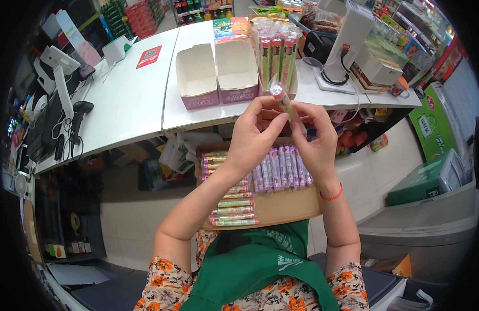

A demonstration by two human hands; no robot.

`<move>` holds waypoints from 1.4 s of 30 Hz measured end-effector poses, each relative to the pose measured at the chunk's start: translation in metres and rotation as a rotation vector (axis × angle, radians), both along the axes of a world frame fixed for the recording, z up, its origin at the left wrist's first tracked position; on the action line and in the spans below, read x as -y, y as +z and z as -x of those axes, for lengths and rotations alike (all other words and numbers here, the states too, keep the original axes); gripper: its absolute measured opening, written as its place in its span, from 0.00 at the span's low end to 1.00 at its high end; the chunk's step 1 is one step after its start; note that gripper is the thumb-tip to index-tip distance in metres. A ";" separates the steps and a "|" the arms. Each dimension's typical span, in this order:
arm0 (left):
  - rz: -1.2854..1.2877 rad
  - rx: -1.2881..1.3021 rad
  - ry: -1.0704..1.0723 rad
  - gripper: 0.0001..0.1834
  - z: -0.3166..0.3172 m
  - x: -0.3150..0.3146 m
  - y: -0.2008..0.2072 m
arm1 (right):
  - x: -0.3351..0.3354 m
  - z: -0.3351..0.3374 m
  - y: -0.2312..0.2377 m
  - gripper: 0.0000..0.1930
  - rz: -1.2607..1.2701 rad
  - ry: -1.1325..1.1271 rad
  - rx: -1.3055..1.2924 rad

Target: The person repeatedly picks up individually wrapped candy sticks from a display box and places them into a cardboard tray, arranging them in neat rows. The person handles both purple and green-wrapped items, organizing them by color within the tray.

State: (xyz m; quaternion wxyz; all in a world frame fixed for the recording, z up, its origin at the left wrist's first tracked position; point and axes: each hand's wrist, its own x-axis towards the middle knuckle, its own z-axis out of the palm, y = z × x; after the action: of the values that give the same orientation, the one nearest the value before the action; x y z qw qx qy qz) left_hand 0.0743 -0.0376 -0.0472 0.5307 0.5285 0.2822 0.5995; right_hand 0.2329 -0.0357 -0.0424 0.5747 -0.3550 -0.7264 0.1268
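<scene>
A slim tube in clear plastic wrap [282, 97] is pinched upright between my two hands, just over the counter's front edge. My left hand [257, 132] has its fingers closed on it from the left. From the other side, the thumb and fingers of my right hand [314, 127] grip it too. Below them a shallow cardboard tray [289, 207] lies against my apron. Purple wrapped tubes [286, 166] stand in a row in its far right part, and yellow and green tubes [233, 210] lie stacked along its left side. My forearms partly hide the tray.
On the white counter [130, 98] stand two open-topped purple and white boxes [197, 98]. Beside them, a third box holds several upright green and red tubes [276, 57]. A white stand [346, 41] with a black cable is at right, a handheld scanner [81, 116] at left.
</scene>
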 end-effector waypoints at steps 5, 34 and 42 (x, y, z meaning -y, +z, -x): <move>0.047 -0.152 0.030 0.14 0.017 0.016 -0.009 | 0.015 -0.001 -0.009 0.23 0.068 0.066 0.088; 0.146 -0.777 0.059 0.10 0.118 0.096 -0.095 | 0.066 0.024 -0.105 0.15 0.316 0.366 0.426; 0.026 -1.022 0.085 0.10 0.132 0.114 -0.107 | 0.078 0.041 -0.138 0.15 0.380 0.432 0.454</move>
State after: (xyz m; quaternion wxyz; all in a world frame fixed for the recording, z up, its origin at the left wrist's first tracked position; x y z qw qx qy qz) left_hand -0.0578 -0.1516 -0.1542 0.3064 0.7356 0.5343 0.2819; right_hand 0.1919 -0.1132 -0.1804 0.2827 -0.3131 -0.8570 0.2960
